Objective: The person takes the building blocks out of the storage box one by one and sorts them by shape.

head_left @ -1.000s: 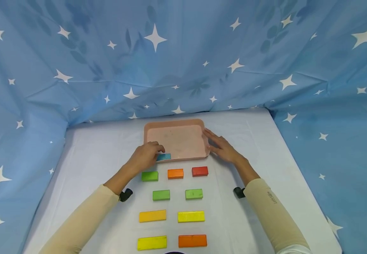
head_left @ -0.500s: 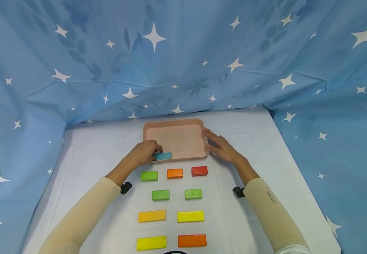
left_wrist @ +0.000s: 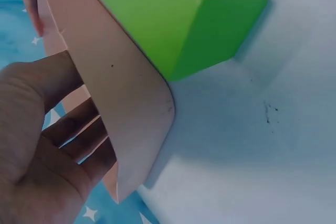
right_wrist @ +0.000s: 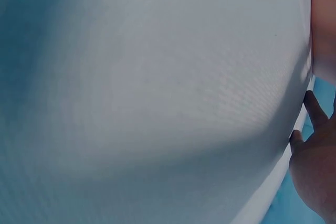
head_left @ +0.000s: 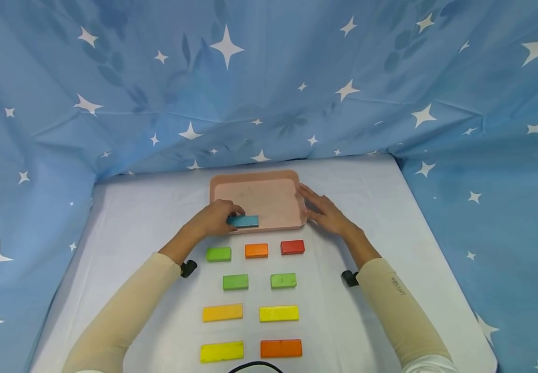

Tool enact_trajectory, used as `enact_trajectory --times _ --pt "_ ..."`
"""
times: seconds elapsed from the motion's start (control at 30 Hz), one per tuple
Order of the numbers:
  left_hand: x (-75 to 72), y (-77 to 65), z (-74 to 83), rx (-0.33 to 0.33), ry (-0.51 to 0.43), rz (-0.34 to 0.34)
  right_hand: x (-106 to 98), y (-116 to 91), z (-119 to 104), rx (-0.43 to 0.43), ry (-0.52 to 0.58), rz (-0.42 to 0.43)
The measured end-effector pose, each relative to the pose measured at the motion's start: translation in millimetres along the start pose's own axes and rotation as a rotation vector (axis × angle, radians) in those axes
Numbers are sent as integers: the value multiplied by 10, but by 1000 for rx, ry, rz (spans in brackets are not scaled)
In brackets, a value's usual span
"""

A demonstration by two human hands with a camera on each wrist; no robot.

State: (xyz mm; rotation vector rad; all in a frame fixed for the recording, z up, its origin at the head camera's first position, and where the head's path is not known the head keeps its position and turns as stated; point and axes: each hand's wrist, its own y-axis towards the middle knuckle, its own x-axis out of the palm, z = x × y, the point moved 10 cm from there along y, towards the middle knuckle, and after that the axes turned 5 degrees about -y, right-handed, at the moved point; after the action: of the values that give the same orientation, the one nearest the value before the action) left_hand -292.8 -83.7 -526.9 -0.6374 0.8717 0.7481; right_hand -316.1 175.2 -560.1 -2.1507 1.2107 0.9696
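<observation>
A pink tray (head_left: 271,194) lies at the far side of the white table. Inside it, near the front wall, my left hand (head_left: 215,216) grips a blue block (head_left: 250,221) by its left end. In the left wrist view, the tray's wall (left_wrist: 123,87) hides my fingertips and the blue block. My right hand (head_left: 328,213) touches the tray's right side with its fingers extended; the right wrist view catches only part of that hand (right_wrist: 317,166) at its edge.
In front of the tray lie a green block (head_left: 219,254), an orange block (head_left: 256,250) and a red block (head_left: 292,247). Several more green, yellow and orange blocks (head_left: 281,348) form rows nearer me. A blue starry curtain (head_left: 269,77) stands behind and beside the table.
My left hand has shifted the blue block slightly right and away from the tray's front wall, showing more of it. My right hand stays at the tray's right side.
</observation>
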Motion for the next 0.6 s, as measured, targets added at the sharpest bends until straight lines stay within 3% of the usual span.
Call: enact_trajectory --times 0.23,0.6 --pt "8 26 44 40 43 21 30 11 24 15 -5 -16" --pt "-87 -6 16 0 8 75 12 10 35 22 -10 -15"
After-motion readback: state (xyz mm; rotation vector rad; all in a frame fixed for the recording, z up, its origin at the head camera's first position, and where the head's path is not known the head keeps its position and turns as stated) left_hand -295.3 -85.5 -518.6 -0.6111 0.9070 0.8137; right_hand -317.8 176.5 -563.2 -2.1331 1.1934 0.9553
